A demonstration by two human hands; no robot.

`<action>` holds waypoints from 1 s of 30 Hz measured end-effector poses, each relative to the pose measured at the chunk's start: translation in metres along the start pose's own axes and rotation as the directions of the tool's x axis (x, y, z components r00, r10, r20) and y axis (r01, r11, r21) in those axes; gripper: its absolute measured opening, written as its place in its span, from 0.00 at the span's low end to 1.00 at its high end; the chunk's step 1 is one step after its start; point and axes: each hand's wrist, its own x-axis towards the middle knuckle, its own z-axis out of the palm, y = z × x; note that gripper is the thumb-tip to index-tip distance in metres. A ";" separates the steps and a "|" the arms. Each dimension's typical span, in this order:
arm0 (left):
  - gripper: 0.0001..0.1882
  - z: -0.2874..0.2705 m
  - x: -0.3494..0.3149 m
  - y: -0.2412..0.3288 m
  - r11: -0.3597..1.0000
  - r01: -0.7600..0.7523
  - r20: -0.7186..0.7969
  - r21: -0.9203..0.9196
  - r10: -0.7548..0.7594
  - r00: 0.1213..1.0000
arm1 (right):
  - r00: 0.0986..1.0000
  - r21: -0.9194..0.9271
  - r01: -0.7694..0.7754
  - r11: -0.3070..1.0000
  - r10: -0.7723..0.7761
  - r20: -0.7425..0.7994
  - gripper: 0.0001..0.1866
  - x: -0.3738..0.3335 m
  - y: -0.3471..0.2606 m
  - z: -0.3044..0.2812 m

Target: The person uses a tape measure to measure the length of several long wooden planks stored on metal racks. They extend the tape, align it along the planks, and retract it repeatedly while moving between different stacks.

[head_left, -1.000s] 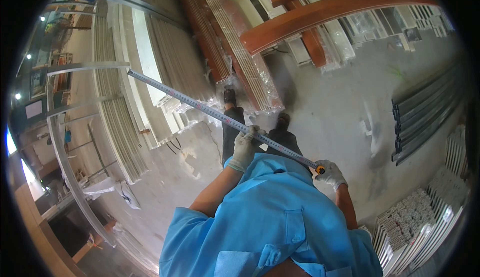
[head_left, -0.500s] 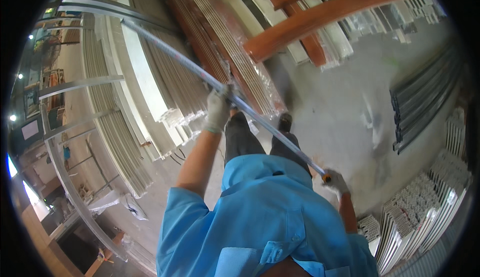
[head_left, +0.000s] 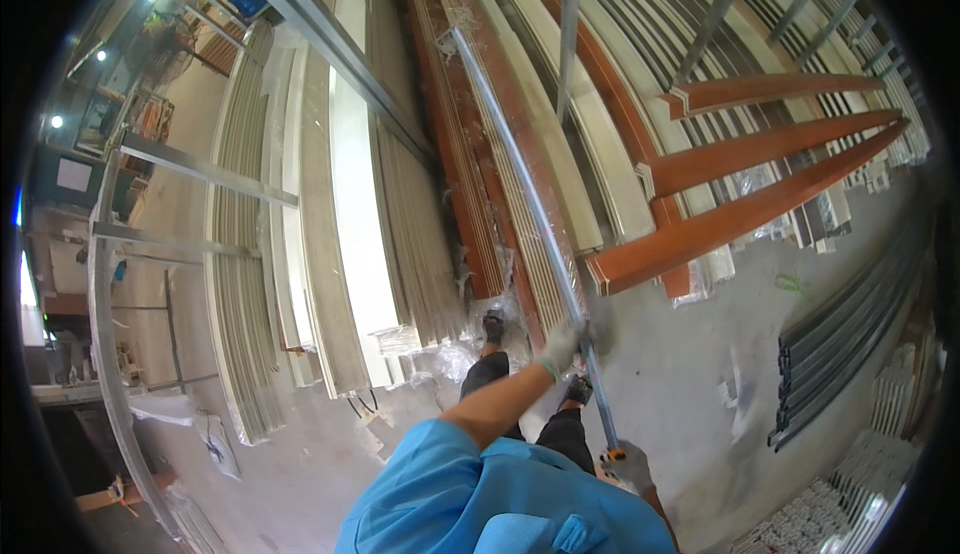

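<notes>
A long, slim silver pole [head_left: 535,204] slants away from me, its far end above wrapped, ribbed strips in brown and cream [head_left: 520,244]. Around its lower part is my left hand [head_left: 562,347], in a pale glove with the fingers closed. Farther down, at the near end, my right hand [head_left: 630,467], also gloved, is closed on the pole beside a small orange and black piece [head_left: 613,454]. Whether that piece belongs to the pole I cannot tell. My feet stand on the grey floor by the ends of the strips.
Upright metal posts [head_left: 340,54] rise among stacked long profiles. Orange-brown beams [head_left: 740,224] jut out at the right, above the floor. Dark grey profiles [head_left: 840,334] lie at the far right, with pale bundles [head_left: 810,519] below. A metal frame [head_left: 110,294] stands at left.
The pole has swung clockwise, its far end going from the upper left to near the top middle. Both hands keep their hold. My view has shifted, showing more of the racks ahead.
</notes>
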 end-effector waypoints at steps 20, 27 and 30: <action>0.07 -0.059 0.196 0.272 0.909 -0.381 -0.304 0.171 0.417 0.857 | 0.964 -0.161 -0.266 0.950 0.266 -0.024 0.14 -0.087 0.105 0.030; 0.07 -0.093 0.196 0.157 0.980 -0.162 -0.118 -0.111 0.149 0.982 | 0.947 -0.144 -0.321 0.936 0.322 -0.016 0.14 -0.078 0.064 0.021; 0.04 -0.091 0.182 0.107 0.998 -0.056 -0.349 0.032 0.064 0.935 | 0.946 -0.144 -0.322 0.936 0.325 -0.004 0.14 -0.074 0.056 0.019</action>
